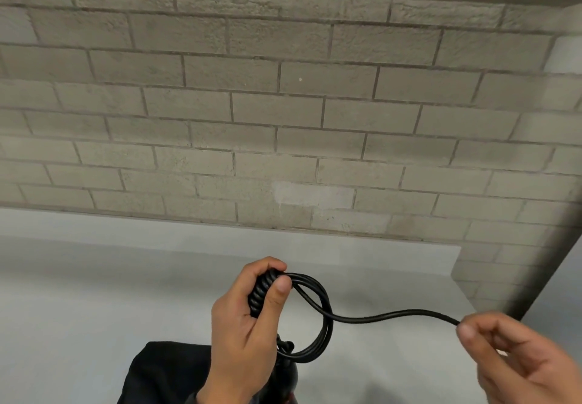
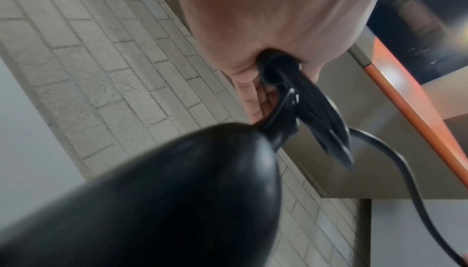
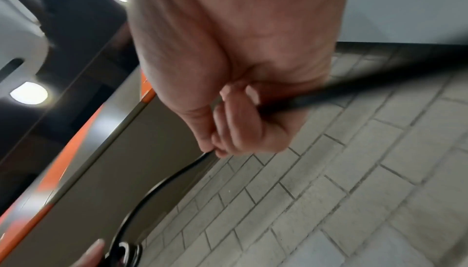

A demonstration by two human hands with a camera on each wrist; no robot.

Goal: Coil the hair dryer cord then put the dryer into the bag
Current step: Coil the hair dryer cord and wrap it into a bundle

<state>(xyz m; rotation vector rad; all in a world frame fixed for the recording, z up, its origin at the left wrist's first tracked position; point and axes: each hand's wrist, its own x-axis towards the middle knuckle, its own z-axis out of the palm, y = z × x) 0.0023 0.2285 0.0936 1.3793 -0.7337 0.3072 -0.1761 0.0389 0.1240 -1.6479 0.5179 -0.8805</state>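
Black cord (image 1: 315,318) hangs in loops from your left hand (image 1: 248,318), whose fingers and thumb curl round the wound part; a free length runs toward three o'clock to your right hand (image 1: 516,359), which pinches it between thumb and fingertips. Only your left wrist view shows the dryer (image 2: 157,201), its dark rounded body hanging just below that fist; from the head view it is mostly hidden behind the hand. At six o'clock the dark bag (image 1: 163,372) lies on the grey table (image 1: 94,293), which ends at a brick wall (image 1: 283,104) at twelve. No writing is legible.
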